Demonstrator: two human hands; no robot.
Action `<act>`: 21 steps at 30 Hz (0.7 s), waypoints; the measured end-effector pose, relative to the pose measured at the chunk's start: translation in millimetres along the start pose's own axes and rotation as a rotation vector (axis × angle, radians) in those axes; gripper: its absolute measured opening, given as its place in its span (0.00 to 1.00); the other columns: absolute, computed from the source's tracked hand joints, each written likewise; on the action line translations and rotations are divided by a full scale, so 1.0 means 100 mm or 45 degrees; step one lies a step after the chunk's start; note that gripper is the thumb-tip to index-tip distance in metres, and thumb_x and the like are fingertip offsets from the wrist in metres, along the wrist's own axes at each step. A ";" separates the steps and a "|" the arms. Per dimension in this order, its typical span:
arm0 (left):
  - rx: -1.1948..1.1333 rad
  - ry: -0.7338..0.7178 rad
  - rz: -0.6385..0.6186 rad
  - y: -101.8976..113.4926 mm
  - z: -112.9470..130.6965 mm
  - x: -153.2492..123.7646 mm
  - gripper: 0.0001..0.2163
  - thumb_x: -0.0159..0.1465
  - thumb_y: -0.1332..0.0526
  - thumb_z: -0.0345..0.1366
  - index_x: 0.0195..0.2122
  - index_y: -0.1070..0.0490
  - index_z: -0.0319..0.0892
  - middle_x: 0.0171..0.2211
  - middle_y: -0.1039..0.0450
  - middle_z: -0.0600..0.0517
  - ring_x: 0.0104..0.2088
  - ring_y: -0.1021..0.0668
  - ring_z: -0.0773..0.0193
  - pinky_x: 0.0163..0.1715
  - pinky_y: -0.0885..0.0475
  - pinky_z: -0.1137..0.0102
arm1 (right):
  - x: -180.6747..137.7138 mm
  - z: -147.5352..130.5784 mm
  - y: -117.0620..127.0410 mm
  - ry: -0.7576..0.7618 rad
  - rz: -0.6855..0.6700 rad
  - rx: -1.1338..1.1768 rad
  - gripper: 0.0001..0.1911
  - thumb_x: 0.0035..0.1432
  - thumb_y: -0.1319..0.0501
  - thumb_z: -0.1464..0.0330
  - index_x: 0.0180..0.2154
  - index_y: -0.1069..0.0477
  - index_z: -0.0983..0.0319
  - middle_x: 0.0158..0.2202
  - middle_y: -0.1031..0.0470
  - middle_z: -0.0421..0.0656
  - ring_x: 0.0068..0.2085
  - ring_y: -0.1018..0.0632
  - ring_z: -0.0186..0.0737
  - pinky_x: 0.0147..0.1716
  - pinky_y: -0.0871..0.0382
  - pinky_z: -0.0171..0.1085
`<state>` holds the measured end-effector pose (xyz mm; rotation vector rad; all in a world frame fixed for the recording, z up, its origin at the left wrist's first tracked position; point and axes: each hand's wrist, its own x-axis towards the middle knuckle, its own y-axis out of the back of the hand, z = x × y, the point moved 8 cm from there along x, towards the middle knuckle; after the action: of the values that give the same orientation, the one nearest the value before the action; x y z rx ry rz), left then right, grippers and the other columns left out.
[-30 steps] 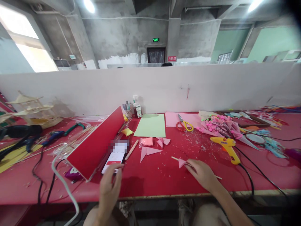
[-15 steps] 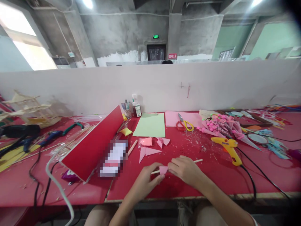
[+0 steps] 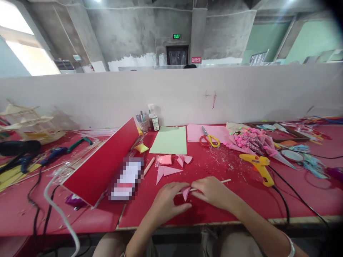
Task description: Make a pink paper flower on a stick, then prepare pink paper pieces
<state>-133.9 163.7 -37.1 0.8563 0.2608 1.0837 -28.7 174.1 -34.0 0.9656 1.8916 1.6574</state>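
Note:
Both hands meet at the front middle of the red table (image 3: 187,214). My left hand (image 3: 168,201) pinches a small pink folded paper piece (image 3: 185,192). My right hand (image 3: 211,191) is closed around a thin wooden stick (image 3: 224,181) that runs through the paper and pokes out to the right. Loose pink paper triangles (image 3: 167,170) lie just beyond my hands. A phone (image 3: 125,179) leans against a red board (image 3: 103,164) to the left.
A yellow glue gun (image 3: 258,165) with a black cord lies to the right. Scissors (image 3: 209,138), green paper (image 3: 170,140) and pink sheets lie further back. A pen cup (image 3: 143,125) stands by the white partition. Cables, a wooden model and craft clutter fill both table ends.
My left hand left the phone and came over to the pink paper on the stick. My right hand pulled the stick nearer the table's front middle and turned it.

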 end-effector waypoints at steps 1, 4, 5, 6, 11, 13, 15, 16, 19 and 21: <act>-0.005 0.004 0.002 -0.01 0.01 0.01 0.18 0.51 0.40 0.40 0.44 0.34 0.46 0.41 0.29 0.49 0.40 0.28 0.59 0.41 0.35 0.67 | 0.01 0.00 -0.01 0.006 -0.008 -0.004 0.13 0.57 0.50 0.61 0.32 0.31 0.61 0.29 0.25 0.42 0.30 0.25 0.38 0.25 0.43 0.31; -0.078 0.028 0.012 -0.03 0.00 0.05 0.11 0.56 0.45 0.36 0.40 0.32 0.44 0.37 0.28 0.49 0.37 0.28 0.61 0.37 0.34 0.70 | 0.04 -0.01 -0.03 0.009 -0.026 -0.015 0.13 0.57 0.50 0.61 0.32 0.32 0.61 0.29 0.25 0.43 0.30 0.25 0.39 0.26 0.42 0.32; -0.115 0.041 0.030 -0.03 -0.02 0.07 0.10 0.57 0.47 0.35 0.39 0.32 0.43 0.36 0.28 0.49 0.36 0.27 0.62 0.37 0.34 0.71 | 0.04 0.00 -0.03 0.004 -0.030 -0.012 0.13 0.57 0.50 0.61 0.33 0.32 0.61 0.29 0.25 0.43 0.30 0.25 0.39 0.26 0.41 0.32; -0.152 0.056 0.057 -0.02 -0.05 0.08 0.10 0.58 0.48 0.35 0.39 0.32 0.43 0.37 0.28 0.49 0.37 0.28 0.62 0.37 0.34 0.71 | 0.04 0.01 -0.03 -0.005 -0.030 -0.006 0.13 0.57 0.50 0.61 0.34 0.32 0.61 0.30 0.25 0.43 0.31 0.25 0.40 0.27 0.41 0.32; -0.248 0.155 0.259 0.12 -0.30 0.07 0.10 0.59 0.48 0.36 0.40 0.32 0.43 0.40 0.29 0.49 0.41 0.29 0.62 0.43 0.36 0.69 | -0.01 0.35 -0.02 -0.135 0.069 0.042 0.19 0.55 0.50 0.57 0.44 0.35 0.61 0.39 0.28 0.46 0.39 0.27 0.43 0.36 0.38 0.37; -0.250 0.205 0.351 0.20 -0.42 0.04 0.11 0.58 0.48 0.36 0.40 0.32 0.43 0.41 0.30 0.49 0.43 0.30 0.61 0.44 0.37 0.68 | -0.04 0.61 -0.04 -0.238 0.136 0.019 0.22 0.55 0.49 0.57 0.47 0.37 0.62 0.43 0.31 0.49 0.43 0.30 0.45 0.40 0.38 0.39; -0.296 0.276 0.417 0.23 -0.52 0.02 0.12 0.58 0.48 0.37 0.41 0.32 0.43 0.41 0.30 0.49 0.43 0.30 0.61 0.44 0.37 0.67 | -0.05 0.85 -0.09 -0.325 0.155 -0.075 0.21 0.54 0.48 0.60 0.48 0.38 0.63 0.44 0.33 0.51 0.45 0.32 0.47 0.42 0.40 0.43; -0.347 0.313 0.430 0.23 -0.56 0.02 0.12 0.58 0.48 0.37 0.42 0.33 0.43 0.42 0.30 0.49 0.43 0.29 0.61 0.44 0.36 0.67 | -0.05 0.96 -0.10 -0.379 0.167 -0.142 0.21 0.53 0.47 0.62 0.48 0.38 0.63 0.44 0.33 0.51 0.46 0.33 0.49 0.43 0.41 0.46; -0.546 0.399 0.371 0.13 -0.59 0.06 0.13 0.58 0.48 0.38 0.43 0.33 0.42 0.43 0.30 0.49 0.43 0.29 0.61 0.44 0.36 0.67 | -0.06 1.09 -0.07 -0.513 0.241 -0.247 0.24 0.50 0.43 0.64 0.50 0.41 0.62 0.47 0.37 0.53 0.48 0.36 0.54 0.46 0.49 0.55; -0.670 0.437 0.317 0.04 -0.56 0.09 0.14 0.57 0.47 0.38 0.43 0.33 0.41 0.44 0.30 0.49 0.44 0.29 0.60 0.44 0.35 0.67 | -0.04 0.96 -0.02 -0.490 0.302 -0.145 0.25 0.49 0.43 0.66 0.50 0.42 0.61 0.48 0.38 0.52 0.50 0.38 0.52 0.47 0.52 0.56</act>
<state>-164.4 199.5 -69.2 0.2311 0.1424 1.4487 42.8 235.1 -54.0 1.3901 1.4599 1.5474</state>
